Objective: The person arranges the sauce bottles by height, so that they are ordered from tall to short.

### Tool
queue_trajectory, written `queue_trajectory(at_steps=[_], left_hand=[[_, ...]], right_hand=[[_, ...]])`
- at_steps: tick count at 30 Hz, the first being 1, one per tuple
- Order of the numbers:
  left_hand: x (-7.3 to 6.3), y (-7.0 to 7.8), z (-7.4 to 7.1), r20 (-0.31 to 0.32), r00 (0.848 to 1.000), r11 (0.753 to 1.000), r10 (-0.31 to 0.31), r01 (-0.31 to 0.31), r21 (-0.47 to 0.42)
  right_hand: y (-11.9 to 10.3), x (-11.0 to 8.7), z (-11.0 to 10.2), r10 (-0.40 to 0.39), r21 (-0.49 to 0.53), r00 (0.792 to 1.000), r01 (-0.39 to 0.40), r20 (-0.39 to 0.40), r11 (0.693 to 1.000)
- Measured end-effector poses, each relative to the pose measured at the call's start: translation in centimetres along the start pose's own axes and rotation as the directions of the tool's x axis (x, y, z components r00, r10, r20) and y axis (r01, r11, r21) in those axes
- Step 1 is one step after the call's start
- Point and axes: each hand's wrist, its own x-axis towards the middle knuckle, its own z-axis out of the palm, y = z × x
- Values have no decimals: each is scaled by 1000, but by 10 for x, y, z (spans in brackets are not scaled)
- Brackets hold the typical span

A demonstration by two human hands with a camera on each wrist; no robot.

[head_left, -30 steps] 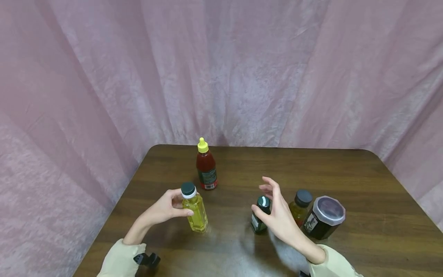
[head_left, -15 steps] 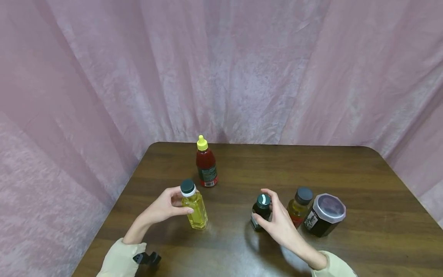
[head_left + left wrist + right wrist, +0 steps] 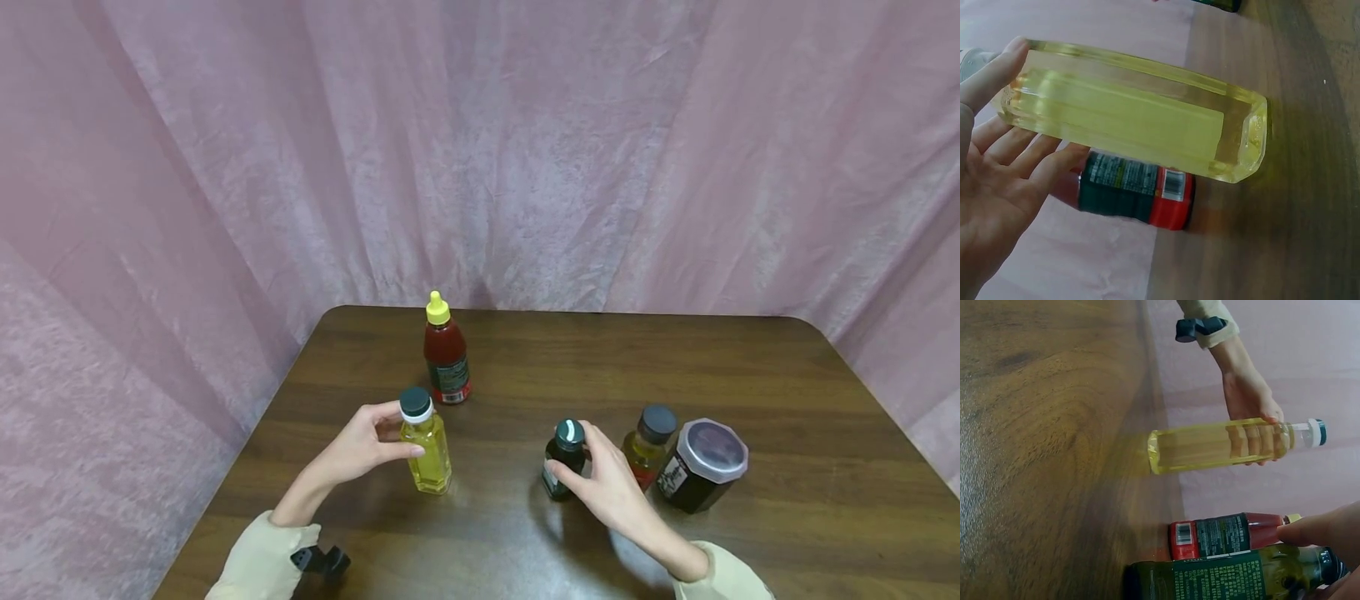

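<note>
In the head view my left hand point(image 3: 367, 446) grips a clear bottle of yellow oil point(image 3: 430, 454) with a dark green cap. The thumb and fingers lie on opposite sides of its upper part, as the left wrist view also shows. The oil bottle stands upright at or just above the table; I cannot tell which. To the right, my right hand point(image 3: 611, 487) holds a dark green bottle point(image 3: 562, 457) near its neck, thumb in front and fingers behind. In the right wrist view that bottle's green label point(image 3: 1219, 576) shows, with the hand partly cut off.
A red sauce bottle point(image 3: 447, 360) with a yellow nozzle cap stands just behind the oil bottle. Right of my right hand are a dark-capped bottle point(image 3: 647, 450) and a dark jar point(image 3: 701, 467) with a clear lid. A pink curtain point(image 3: 480, 150) hangs behind the wooden table point(image 3: 525, 367).
My right hand has lowered and its fingers have come in around the dark green bottle. The left hand has shifted slightly right with the oil bottle.
</note>
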Motion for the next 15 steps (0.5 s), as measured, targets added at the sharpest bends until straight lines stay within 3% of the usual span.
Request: queue_trajectory(at_steps=[8,15], left_hand=[[23,11,7,-37,999,999,27,-26,28],[52,7,19,-30,996,995,80,-78,63]], right_hand=[[3,0,1,-20,-32,1000,20,-21,999],[4,-1,2,-8,-17,1000,7,-12,1000]])
